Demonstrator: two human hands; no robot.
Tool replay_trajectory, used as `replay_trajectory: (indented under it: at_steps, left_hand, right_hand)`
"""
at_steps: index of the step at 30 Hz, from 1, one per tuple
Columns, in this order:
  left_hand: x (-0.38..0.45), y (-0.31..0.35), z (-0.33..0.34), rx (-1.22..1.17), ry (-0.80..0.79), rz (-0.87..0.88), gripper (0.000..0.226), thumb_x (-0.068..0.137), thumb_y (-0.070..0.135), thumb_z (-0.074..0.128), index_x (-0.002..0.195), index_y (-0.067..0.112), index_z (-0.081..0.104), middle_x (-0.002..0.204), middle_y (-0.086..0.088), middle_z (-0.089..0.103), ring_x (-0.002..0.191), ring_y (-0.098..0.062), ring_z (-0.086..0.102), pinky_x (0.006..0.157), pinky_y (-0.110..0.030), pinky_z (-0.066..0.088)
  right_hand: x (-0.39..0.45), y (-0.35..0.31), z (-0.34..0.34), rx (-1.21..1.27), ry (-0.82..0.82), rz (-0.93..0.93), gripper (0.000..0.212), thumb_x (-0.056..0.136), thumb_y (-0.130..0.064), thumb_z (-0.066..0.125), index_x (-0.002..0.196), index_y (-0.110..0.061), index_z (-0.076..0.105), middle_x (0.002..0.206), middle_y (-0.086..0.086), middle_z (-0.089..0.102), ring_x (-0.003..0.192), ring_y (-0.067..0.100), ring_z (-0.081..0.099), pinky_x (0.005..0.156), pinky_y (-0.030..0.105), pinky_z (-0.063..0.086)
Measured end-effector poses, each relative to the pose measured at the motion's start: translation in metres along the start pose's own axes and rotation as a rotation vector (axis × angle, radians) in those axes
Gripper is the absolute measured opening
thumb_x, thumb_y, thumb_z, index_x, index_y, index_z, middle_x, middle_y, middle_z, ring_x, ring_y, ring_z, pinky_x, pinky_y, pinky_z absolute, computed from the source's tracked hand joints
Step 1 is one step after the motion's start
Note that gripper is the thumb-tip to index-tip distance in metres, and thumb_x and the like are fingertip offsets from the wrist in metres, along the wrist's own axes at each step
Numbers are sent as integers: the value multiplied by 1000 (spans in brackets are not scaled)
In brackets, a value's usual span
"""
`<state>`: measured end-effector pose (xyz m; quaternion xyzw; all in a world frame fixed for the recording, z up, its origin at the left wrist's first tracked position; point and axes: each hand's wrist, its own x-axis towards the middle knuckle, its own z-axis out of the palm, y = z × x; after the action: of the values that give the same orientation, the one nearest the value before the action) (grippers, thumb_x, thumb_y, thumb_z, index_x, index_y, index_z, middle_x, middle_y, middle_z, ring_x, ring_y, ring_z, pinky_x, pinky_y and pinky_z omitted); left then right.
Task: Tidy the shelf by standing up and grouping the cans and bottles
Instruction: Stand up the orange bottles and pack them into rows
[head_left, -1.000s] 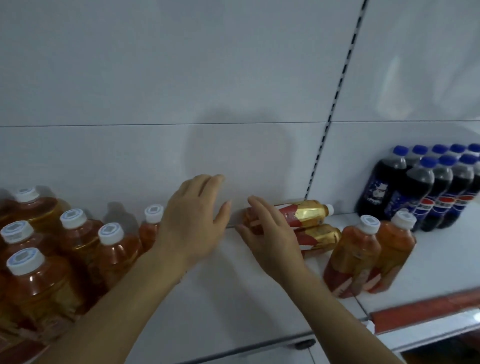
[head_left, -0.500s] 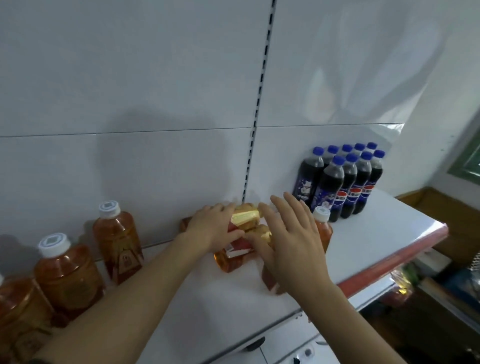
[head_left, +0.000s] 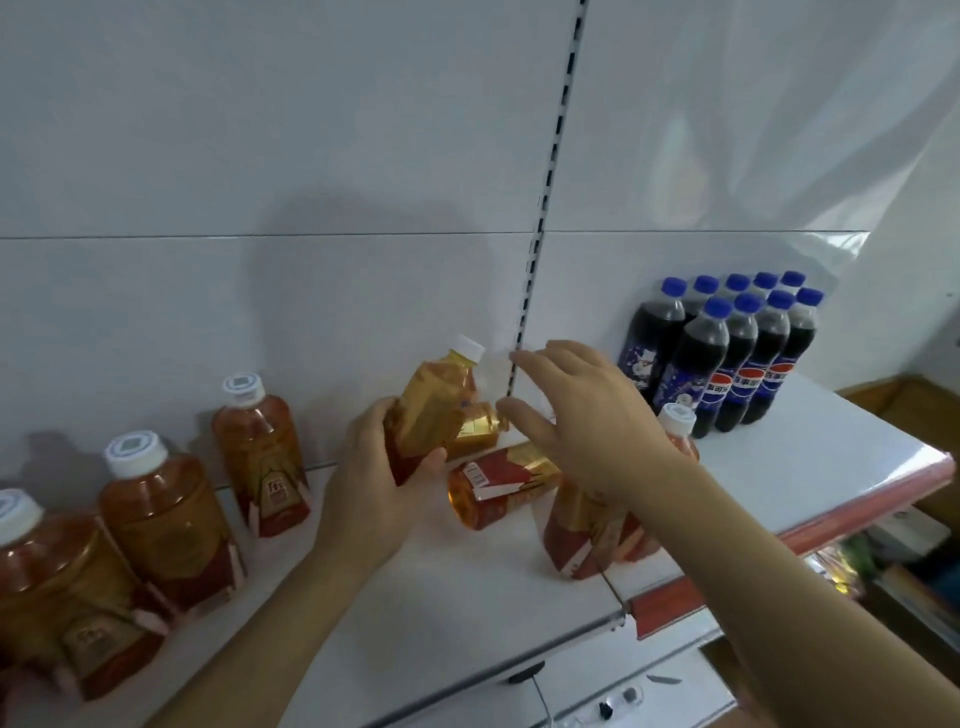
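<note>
Head view:
Left hand (head_left: 375, 486): I see it wrapped round a tea bottle (head_left: 434, 410), which tilts, cap up and to the right, above the shelf (head_left: 810, 467).
Right hand (head_left: 587, 421): fingers spread and loose, holding nothing — it hovers over the fallen bottles.
Fallen bottle (head_left: 496, 488): on its side, just right of my left hand.
Standing tea bottles (head_left: 260, 457): a row along the left.
Cola bottles (head_left: 737, 353): upright, grouped at the back right — well apart from my hands.
</note>
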<state>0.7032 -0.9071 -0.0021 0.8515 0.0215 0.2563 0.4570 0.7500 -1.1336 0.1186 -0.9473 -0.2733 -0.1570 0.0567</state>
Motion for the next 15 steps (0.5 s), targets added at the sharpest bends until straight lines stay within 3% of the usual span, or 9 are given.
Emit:
replay_trajectory:
  at_steps: [2, 5, 7, 10, 12, 15]
  left_hand:
    - [-20, -2, -7, -47, -16, -39, 70, 93, 42, 77, 150, 32, 37, 135, 14, 45, 119, 1, 51, 91, -5, 40]
    - [-42, -14, -7, -93, -49, -94, 79, 91, 40, 79, 154, 38, 31, 144, 13, 38, 131, 0, 45, 98, -10, 39]
    - [-52, -22, -7, -87, -54, -146, 78, 91, 38, 80, 152, 40, 31, 144, 13, 36, 133, -4, 45, 98, -10, 37]
    - [-67, -30, -13, -99, -31, -174, 84, 89, 31, 83, 148, 50, 27, 146, 16, 37, 128, 6, 45, 101, -9, 37]
    - [-75, -32, -22, -151, 17, -201, 88, 85, 28, 86, 146, 55, 28, 149, 15, 43, 132, 6, 48, 109, -21, 44]
    - [-75, -29, -34, -70, 39, -276, 93, 82, 36, 87, 155, 41, 30, 156, 9, 48, 141, -14, 52, 115, -46, 47]
  right_hand:
    - [17, -1, -7, -55, -186, -68, 66, 105, -61, 50, 162, -28, 42, 155, 0, 57, 148, 24, 45, 122, 43, 39]
    - [38, -7, -5, -129, -447, -169, 69, 94, -58, 70, 155, -32, 49, 143, -2, 63, 135, 25, 56, 108, 43, 50]
    - [47, -7, 2, -119, -523, -205, 67, 87, -58, 78, 147, -38, 56, 133, -7, 68, 125, 22, 61, 104, 43, 52]
    - [58, 5, 3, -69, -590, -175, 76, 81, -60, 84, 150, -43, 55, 137, -10, 67, 126, 20, 60, 106, 42, 49]
    - [65, 19, -4, -42, -631, -135, 81, 82, -61, 85, 153, -41, 54, 144, -11, 63, 131, 19, 57, 111, 40, 44]
    - [76, 48, -13, -27, -647, -60, 82, 83, -61, 85, 154, -37, 54, 145, -12, 63, 133, 18, 58, 115, 39, 41]
